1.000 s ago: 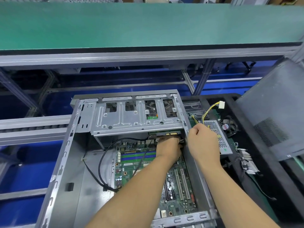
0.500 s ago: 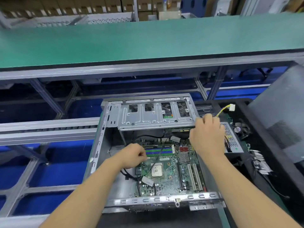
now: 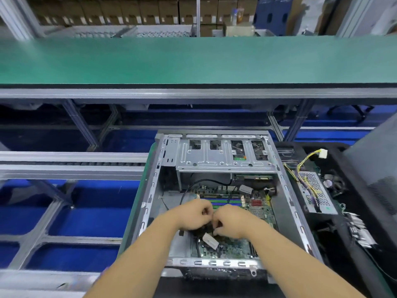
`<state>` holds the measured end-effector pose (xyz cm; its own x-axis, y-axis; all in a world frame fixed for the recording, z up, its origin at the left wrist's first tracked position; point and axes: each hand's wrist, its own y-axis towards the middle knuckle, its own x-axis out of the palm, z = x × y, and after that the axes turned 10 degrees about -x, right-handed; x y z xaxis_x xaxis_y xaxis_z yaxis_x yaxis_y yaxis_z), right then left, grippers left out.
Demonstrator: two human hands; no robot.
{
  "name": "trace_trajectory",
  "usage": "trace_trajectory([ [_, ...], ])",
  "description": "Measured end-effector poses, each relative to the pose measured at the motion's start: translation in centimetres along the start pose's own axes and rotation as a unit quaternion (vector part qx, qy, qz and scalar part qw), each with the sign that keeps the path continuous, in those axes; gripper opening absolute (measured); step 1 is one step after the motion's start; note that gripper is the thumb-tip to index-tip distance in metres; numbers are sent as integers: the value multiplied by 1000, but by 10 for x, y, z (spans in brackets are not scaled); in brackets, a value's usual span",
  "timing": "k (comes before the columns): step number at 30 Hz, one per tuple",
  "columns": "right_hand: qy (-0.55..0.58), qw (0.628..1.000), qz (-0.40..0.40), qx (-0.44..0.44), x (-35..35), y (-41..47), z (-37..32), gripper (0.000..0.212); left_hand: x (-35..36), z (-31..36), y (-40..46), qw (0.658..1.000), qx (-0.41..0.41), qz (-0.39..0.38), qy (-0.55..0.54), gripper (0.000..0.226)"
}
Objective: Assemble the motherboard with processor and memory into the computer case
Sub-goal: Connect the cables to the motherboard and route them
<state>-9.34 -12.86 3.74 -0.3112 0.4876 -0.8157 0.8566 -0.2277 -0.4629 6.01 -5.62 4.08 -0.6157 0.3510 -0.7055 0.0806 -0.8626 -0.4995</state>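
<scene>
Green conveyor belting (image 3: 193, 59) runs across the far side of our station, and nearer to us the open computer case (image 3: 150, 196) lies on its side on the table, its long axis running away from us. The motherboard (image 3: 261, 211) lies flat on the case floor, its blue and green memory slots (image 3: 225, 202) lying crosswise at the far end, just under the metal drive cage (image 3: 223, 155).

We have both hands down inside the case, over the near middle of the board. Our left hand (image 3: 192, 215) and right hand (image 3: 231, 221) meet knuckle to knuckle, fingers curled in on something dark between them, which looks like a bundle of black cable (image 3: 189, 190) with a pale connector (image 3: 210, 240) hanging just below. Exactly what each hand pinches we cannot tell, since the hands hide it.

What we are working on lies directly beneath and between our hands, neither one nearer. We judge the board is seated, and any cable routing should go away from us, along the case's length.

Right of the case, a perforated power supply (image 3: 315, 192) with yellow wires sits in a black tray.
</scene>
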Motion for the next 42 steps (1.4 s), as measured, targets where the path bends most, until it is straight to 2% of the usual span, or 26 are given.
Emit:
trace_trajectory([
  [2,32,997,70,6,0,-1,4,17,0,0,0,1000,-20,5,-5,13],
  [3,62,989,133,14,-2,-3,7,17,-1,-1,1,999,-36,0,-20,24],
  [5,119,956,265,46,-5,-8,16,19,-3,-2,0,991,-65,4,-119,42],
  [6,133,940,306,67,-7,-11,21,20,-6,-1,0,983,-66,29,-171,43],
  [9,144,920,351,97,-7,-16,28,21,-10,-2,5,968,-35,143,-205,30],
  [11,152,909,374,105,-5,-18,28,20,-11,-7,7,978,-42,165,-118,15],
  [13,170,921,328,122,-2,-23,34,22,-10,-16,8,983,-71,171,-8,12],
  [15,173,957,201,113,1,-28,35,23,-8,-22,7,986,-94,133,32,12],
  [16,158,966,177,98,1,-29,34,20,-6,-21,7,990,-87,103,49,13],
  [17,140,966,201,88,0,-29,32,16,-4,-19,8,993,-69,75,59,14],
  [19,144,934,318,80,-4,-29,27,10,1,-13,11,997,-40,55,21,13],
  [20,161,932,316,77,-5,-29,24,10,1,-12,12,997,-38,62,-15,11],
  [21,177,949,253,62,-4,-28,20,11,0,-11,13,995,-47,81,-45,12],
  [23,146,988,50,23,4,-22,9,34,-4,-12,16,985,-91,134,-59,14],
  [24,123,992,-19,12,7,-18,3,47,-5,-14,16,978,-115,163,-55,14],
  [25,103,993,-52,6,10,-14,-1,56,-6,-15,16,972,-132,185,-56,17],
  [27,93,994,-49,-11,12,-6,-7,53,-8,-15,13,971,-133,187,-70,19],
  [29,112,992,-46,-25,11,-2,-7,30,-8,-12,10,986,-104,114,-66,22],
  [32,224,974,-8,-27,5,-7,-5,13,-4,-7,5,1000,-16,-10,-1,16],
  [34,335,941,16,-33,1,-12,-5,13,-4,-6,5,1000,15,-23,10,6],
  [36,382,923,23,-29,0,-15,-5,15,-6,-4,4,999,4,-25,-31,8],
  [40,324,939,117,6,-5,-14,6,7,-5,0,3,972,-47,-66,-220,13],
  [42,338,930,144,12,-7,-14,13,14,-5,-2,6,980,-58,-48,-185,18],
])
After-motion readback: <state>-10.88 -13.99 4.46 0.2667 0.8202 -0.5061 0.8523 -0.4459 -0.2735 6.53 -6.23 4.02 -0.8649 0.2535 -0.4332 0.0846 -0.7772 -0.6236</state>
